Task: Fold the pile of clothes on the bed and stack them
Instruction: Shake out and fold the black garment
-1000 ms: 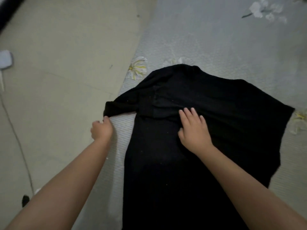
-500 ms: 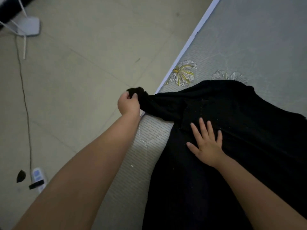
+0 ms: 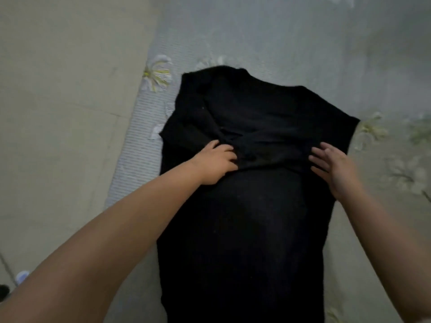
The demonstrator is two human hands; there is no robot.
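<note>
The black garment (image 3: pixel 251 183) lies flat along the bed (image 3: pixel 291 31) near its left edge. Your left hand (image 3: pixel 215 163) pinches the folded-in sleeve; your right hand (image 3: pixel 335 169) rests flat, fingers straight. Let go carelessly and that sleeve could slide back out.

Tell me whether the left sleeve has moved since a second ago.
Yes. The left sleeve went from the bed's floor-side edge inward, folded across the black garment.
</note>
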